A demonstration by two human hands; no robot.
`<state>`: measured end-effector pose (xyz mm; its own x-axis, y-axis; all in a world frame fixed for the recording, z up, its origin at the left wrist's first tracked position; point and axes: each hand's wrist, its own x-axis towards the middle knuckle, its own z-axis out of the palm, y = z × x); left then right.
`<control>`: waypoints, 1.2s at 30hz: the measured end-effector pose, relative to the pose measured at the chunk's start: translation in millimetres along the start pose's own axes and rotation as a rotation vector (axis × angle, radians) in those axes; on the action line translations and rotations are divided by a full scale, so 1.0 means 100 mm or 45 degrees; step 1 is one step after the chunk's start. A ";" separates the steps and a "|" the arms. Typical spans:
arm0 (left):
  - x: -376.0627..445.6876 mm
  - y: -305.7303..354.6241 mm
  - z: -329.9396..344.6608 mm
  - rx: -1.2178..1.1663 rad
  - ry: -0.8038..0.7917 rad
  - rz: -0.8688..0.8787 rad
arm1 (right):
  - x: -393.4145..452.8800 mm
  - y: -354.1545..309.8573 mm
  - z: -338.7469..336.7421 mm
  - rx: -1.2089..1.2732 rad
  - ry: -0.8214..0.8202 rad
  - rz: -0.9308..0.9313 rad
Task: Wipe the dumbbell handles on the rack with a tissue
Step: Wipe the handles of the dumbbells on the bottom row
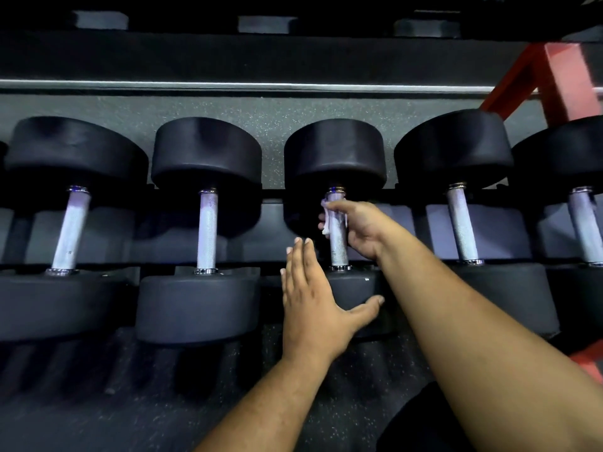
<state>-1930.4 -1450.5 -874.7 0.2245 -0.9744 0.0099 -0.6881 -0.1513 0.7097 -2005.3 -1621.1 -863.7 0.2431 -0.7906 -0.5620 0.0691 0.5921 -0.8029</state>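
1. Hidden/cut off: we see five dumbbells in a row on the rack [267,197], w/ a sliver of a sixth at the far left edge. The rightmost dumbbell [584,223] is cut by the frame edge. The near head of the middle dumbbell [336,151] sits partly behind both forearms. The upper tier is very dark — only three grey pads show there.
2. The tissue [327,216] is mostly covered by the right hand [362,228]; only white crumpled bits stick out at the fingers, so we can't tell its full size.
3. Grip: right hand is wrapped round the upper part of the middle handle [337,246], tissue pinched betw. fingers and metal. Left hand [313,308] lies flat, fingers straight and together, thumb spread, against the near head of that same dumbbell — holding nothing.
4. Materials: heads are round, matte black, prob. rubber. Handles are straight silver bars w/ fine knurling and shiny collars at each end.
5. Floor under the rack is dark speckled matting. A red-orange metal frame [551,83] stands at top right, blurred.
6. Writing: a faint mark shows low on the leftmost handle [70,230], too small to read. We make out no brand or weight numbers.
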 end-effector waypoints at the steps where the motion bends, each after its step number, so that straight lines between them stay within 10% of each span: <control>1: 0.00 0.00 0.00 -0.006 0.003 -0.003 | -0.03 -0.03 -0.03 0.008 -0.033 0.042; 36: -0.01 0.00 0.01 0.030 0.013 0.016 | -0.37 -0.13 -0.50 -0.508 -0.254 0.227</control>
<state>-1931.3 -1449.8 -875.3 0.2230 -0.9745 0.0260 -0.7067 -0.1432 0.6929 -2063.6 -1607.3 -842.7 0.4013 -0.6134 -0.6802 -0.3576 0.5787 -0.7329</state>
